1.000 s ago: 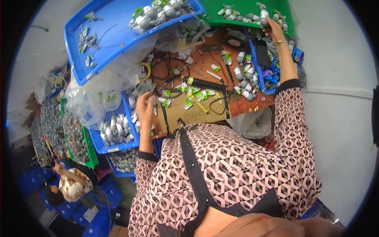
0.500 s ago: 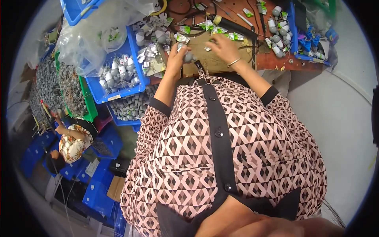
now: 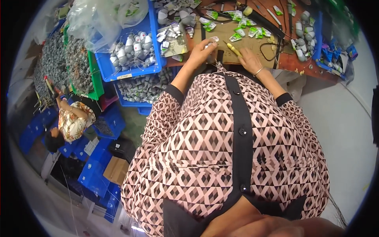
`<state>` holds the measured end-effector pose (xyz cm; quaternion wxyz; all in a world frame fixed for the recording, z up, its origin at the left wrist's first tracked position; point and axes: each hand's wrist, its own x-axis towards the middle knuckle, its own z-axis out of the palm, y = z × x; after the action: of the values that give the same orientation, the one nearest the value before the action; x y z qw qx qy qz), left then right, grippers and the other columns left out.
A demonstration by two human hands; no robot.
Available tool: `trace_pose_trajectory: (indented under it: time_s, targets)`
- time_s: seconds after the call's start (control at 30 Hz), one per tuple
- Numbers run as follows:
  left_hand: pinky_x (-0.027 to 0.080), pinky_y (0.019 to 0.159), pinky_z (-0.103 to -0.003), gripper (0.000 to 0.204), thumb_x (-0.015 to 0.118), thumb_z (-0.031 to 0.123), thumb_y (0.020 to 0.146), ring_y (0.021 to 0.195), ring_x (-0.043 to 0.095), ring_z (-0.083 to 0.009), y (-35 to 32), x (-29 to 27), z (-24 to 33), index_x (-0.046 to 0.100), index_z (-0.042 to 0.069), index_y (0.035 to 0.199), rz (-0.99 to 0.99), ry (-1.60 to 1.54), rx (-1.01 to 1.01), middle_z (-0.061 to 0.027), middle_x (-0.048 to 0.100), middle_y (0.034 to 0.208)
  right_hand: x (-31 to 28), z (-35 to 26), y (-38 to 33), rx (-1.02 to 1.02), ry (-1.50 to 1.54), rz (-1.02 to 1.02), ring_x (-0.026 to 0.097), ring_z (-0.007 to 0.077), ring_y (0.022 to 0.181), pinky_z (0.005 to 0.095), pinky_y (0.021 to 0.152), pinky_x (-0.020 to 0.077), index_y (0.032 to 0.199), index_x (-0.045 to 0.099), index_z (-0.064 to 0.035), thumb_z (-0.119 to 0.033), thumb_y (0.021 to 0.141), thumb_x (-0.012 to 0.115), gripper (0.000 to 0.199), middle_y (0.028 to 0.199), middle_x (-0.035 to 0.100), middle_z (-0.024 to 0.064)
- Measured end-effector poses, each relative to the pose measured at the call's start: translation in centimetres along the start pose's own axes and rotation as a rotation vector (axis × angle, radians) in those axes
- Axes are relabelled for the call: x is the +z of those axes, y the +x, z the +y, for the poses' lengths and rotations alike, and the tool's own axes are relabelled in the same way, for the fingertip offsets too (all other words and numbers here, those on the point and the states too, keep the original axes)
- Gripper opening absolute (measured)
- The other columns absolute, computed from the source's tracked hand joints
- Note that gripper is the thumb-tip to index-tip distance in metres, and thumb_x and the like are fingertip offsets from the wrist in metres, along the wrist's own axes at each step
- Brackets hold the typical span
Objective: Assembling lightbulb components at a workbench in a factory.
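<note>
1. Grey piece point(image 3: 212, 56), rounded and blurred, sits in the left hand point(image 3: 202, 53) above the near edge of the brown board point(image 3: 252, 44) on the bench point(image 3: 290, 61); the left grip is closed around it, so much of its outline is hidden.
2. Yellow tool point(image 3: 233, 49), slim and rod-like, is held near its lower end by the right hand point(image 3: 251, 62); the right grip is closed on it, with the thin dark tip pointing up and left, apart from the left hand.
3. The grey piece should be light, stiff and fairly smooth, perhaps slippery on its rounded part; if its shell is thin it may crack, so a gentle hold around the widest part seems best, with the end kept free.
4. The tool looks light and rigid; its handle is the place to hold, with fingers clear of the tip.
5. Green-and-white pieces point(image 3: 256, 32) on the board carry printed colour, too small to read; the bulbs point(image 3: 136, 50) in the blue tray point(image 3: 130, 75) have pale bands with small red marks; a pale card point(image 3: 175, 47) bears dark handwriting.
</note>
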<state>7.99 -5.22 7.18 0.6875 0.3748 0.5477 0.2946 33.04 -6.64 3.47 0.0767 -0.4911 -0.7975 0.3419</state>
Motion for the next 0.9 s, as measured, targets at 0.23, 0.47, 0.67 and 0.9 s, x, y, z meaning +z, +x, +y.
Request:
trace_pose_trajectory:
  time_s: [0.23, 0.47, 0.67, 0.9]
  targets:
    - [0.042, 0.071, -0.042, 0.026, 0.064, 0.025, 0.076, 0.082, 0.052, -0.0352, 2.8, -0.4, -3.1, 0.060, 0.004, 0.091, 0.264, 0.872, 0.466, -0.0166, 0.056, 0.088, -2.0, 1.6, 2.6, 0.145, -0.014, 0.090, 0.052, 0.0383, 0.084, 0.0440, 0.070, 0.0429, 0.103, 0.048, -0.0029, -0.022, 0.085, 0.049, 0.027, 0.093, 0.051, 0.0190]
    - [0.035, 0.085, -0.042, 0.030, 0.068, 0.018, 0.069, 0.093, 0.048, -0.0296, 2.5, 0.4, -1.7, 0.058, 0.010, 0.096, 0.464, 1.073, 0.681, -0.0091, 0.054, 0.097, -3.6, 0.5, 3.0, 0.244, -0.002, -0.063, 0.054, 0.0385, 0.085, 0.0444, 0.071, 0.0424, 0.104, 0.047, -0.0030, -0.025, 0.086, 0.049, 0.029, 0.089, 0.057, 0.0205]
    - [0.032, 0.089, -0.042, 0.029, 0.066, 0.020, 0.070, 0.095, 0.048, -0.0253, 3.7, 1.2, -1.3, 0.058, 0.011, 0.097, 0.261, 1.296, 0.679, -0.0053, 0.055, 0.095, -1.6, -0.7, 2.6, 0.323, 0.235, 0.064, 0.055, 0.0415, 0.085, 0.0460, 0.073, 0.0424, 0.106, 0.045, -0.0044, -0.029, 0.085, 0.047, 0.032, 0.092, 0.057, 0.0242]
    - [0.041, 0.078, -0.039, 0.033, 0.063, 0.018, 0.075, 0.081, 0.056, -0.0278, 5.5, 0.4, -1.9, 0.058, 0.011, 0.106, 0.327, 1.144, 0.538, -0.0086, 0.061, 0.082, -2.4, -2.6, 2.6, 0.292, 0.269, 0.061, 0.055, 0.0397, 0.087, 0.0445, 0.074, 0.0427, 0.109, 0.047, -0.0056, -0.027, 0.086, 0.047, 0.031, 0.093, 0.058, 0.0219]
